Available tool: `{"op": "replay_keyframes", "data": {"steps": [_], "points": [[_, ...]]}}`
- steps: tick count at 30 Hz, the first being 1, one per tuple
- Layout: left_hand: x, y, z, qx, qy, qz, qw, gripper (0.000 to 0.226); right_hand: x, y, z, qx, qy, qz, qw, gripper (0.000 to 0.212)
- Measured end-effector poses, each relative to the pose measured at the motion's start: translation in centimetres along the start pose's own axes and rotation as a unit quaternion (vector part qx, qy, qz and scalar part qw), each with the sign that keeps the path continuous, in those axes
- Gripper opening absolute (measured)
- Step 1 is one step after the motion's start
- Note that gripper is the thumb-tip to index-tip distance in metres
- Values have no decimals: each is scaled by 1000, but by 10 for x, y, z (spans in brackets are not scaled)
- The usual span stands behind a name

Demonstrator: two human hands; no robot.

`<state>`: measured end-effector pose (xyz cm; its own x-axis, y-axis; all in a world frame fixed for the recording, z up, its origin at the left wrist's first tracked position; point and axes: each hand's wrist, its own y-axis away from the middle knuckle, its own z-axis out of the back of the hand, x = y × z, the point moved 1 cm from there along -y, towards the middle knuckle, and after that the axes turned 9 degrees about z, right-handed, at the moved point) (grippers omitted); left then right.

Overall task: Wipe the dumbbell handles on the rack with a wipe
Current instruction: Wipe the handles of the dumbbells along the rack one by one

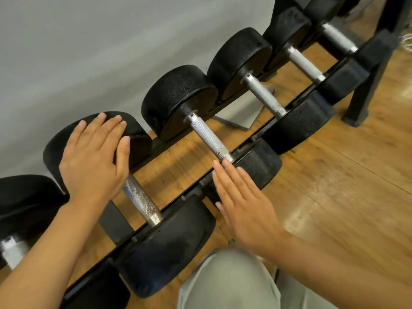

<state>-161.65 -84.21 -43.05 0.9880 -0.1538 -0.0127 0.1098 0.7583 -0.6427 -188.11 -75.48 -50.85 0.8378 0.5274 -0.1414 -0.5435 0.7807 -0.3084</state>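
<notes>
Several black dumbbells with knurled steel handles lie in a row on a low black rack (247,148). My left hand (93,159) rests flat, fingers straight, on the far head of the near dumbbell, just above its handle (141,200). My right hand (240,201) is flat with straight fingers, over the rack's front rail between that dumbbell's near head (169,246) and the near head of the second dumbbell; its fingertips lie by the lower end of the second handle (208,137). I see no wipe in either hand or anywhere in view.
A grey wall runs behind the rack at upper left. Wooden floor (334,197) spreads to the right. My knee in light trousers (227,282) is at the bottom centre. A black frame leg (361,101) stands at the right, beyond the rack.
</notes>
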Motion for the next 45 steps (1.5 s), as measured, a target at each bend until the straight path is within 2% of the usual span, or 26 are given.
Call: {"op": "replay_keyframes", "data": {"steps": [2, 4, 6, 8, 9, 10, 12, 14, 16, 18, 19, 21, 23, 25, 26, 28, 31, 33, 34, 35, 37, 38, 40, 42, 44, 45], "points": [[2, 0, 2, 12, -1, -7, 1000, 44, -7, 3, -5, 1, 6, 36, 999, 54], [2, 0, 2, 13, -1, -11, 1000, 45, -21, -7, 3, -13, -35, -11, 999, 52], [3, 1, 1, 7, 0, -8, 1000, 45, -42, -22, 18, -15, -138, -127, 982, 54], [3, 1, -1, 0, 5, -5, 1000, 45, -64, -31, 22, -7, -276, -252, 927, 57], [3, 1, -1, -2, 5, -5, 1000, 45, -69, -33, 21, -11, -311, -302, 901, 57], [3, 1, -2, -5, 5, -3, 1000, 45, -65, -35, 22, -17, -305, -329, 893, 58], [4, 2, -3, -9, 2, -2, 1000, 45, -40, -30, 20, -32, -194, -290, 937, 59], [5, 1, -3, -6, 0, -10, 1000, 45, -10, -18, 12, -21, -90, -151, 984, 59], [6, 1, -1, 2, -2, -21, 1000, 45, 1, -4, 1, 3, -14, 1, 1000, 57], [6, 2, 0, 1, -5, -25, 1000, 45, -11, -1, -3, -4, 5, 71, 997, 54], [6, 2, 0, -3, -6, -25, 1000, 45, -18, -3, -2, -11, -1, 63, 998, 53], [6, 2, 0, -4, -3, -25, 1000, 45, -38, -12, 8, -23, -87, -44, 995, 53], [5, 2, 0, -3, 3, -19, 1000, 45, -65, -21, 14, -34, -256, -205, 944, 53], [5, 2, -2, -7, 3, -15, 1000, 45, -82, -24, 11, -42, -377, -300, 876, 53], [5, 3, -3, -9, 2, -15, 1000, 45, -79, -24, 12, -48, -372, -306, 875, 53], [7, 2, -4, -9, 0, -16, 1000, 45, -60, -19, 14, -56, -284, -259, 921, 54], [7, 2, -4, -8, -7, -22, 1000, 45, -30, 1, 7, -42, -117, -64, 990, 57], [6, 2, -3, -8, -7, -25, 1000, 44, -34, 9, 1, -26, -30, 87, 995, 55], [6, 2, -2, -7, -7, -24, 1000, 44, -42, 10, 1, -25, -17, 121, 992, 54], [6, 2, -2, -6, -8, -24, 1000, 45, -50, 8, 1, -24, -30, 121, 992, 53], [6, 2, -1, -4, -12, -23, 1000, 45, -63, 0, 5, -28, -130, 27, 991, 55], [6, 2, -1, -6, -12, -22, 1000, 44, -70, -5, 8, -31, -207, -52, 976, 56], [5, 2, -1, -7, -12, -21, 1000, 44, -85, -17, 8, -29, -353, -188, 916, 57], [4, 2, -2, -8, -12, -18, 1000, 45, -84, -22, 11, -37, -379, -256, 889, 56], [5, 2, -2, -11, -11, -13, 1000, 45, -62, -21, 16, -46, -298, -233, 925, 57], [4, 2, -2, -12, -10, -13, 1000, 45, -45, -18, 16, -53, -234, -169, 956, 58]]}}
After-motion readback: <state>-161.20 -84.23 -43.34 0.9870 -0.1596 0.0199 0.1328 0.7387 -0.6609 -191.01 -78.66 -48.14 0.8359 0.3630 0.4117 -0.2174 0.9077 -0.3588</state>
